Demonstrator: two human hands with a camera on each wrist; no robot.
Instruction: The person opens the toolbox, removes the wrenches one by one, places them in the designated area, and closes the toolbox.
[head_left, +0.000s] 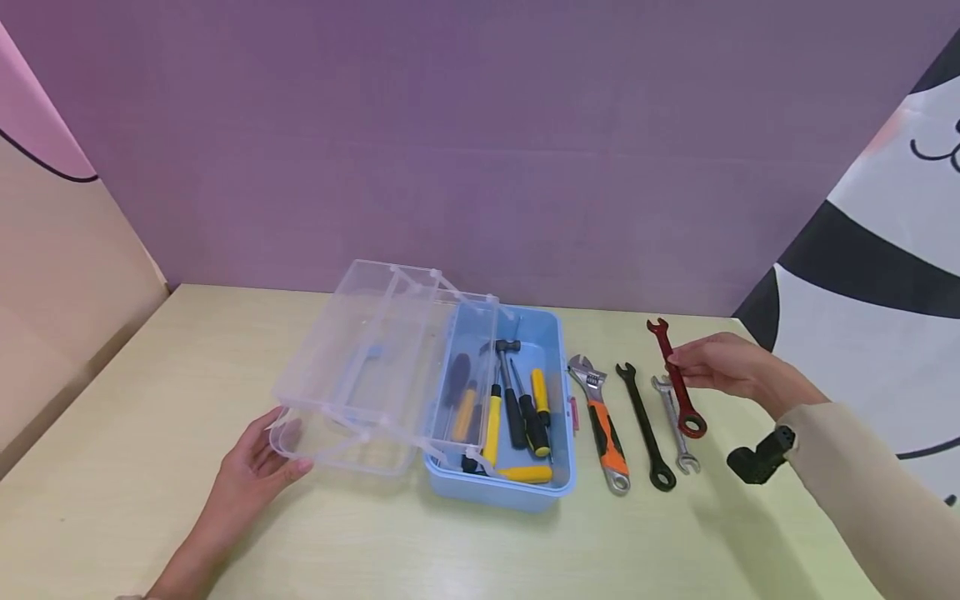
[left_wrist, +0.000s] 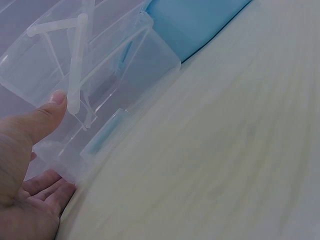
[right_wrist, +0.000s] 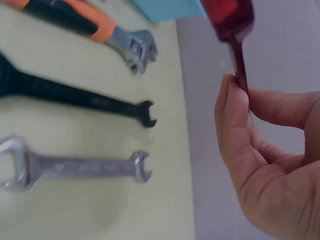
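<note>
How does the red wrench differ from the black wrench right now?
The red wrench is pinched in the right hand and lifted off the table; the black wrench lies flat on the table, untouched. The red one is glossy red, the black one matte black. In the head view the red one looks somewhat shorter. Both are combination wrenches, an open jaw at the far end and a ring at the near end.

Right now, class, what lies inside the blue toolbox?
Inside the blue toolbox lie several screwdrivers with yellow and black handles. The clear fold-out tray, held by the left hand, covers its left part, so anything there is only dimly seen.
</note>
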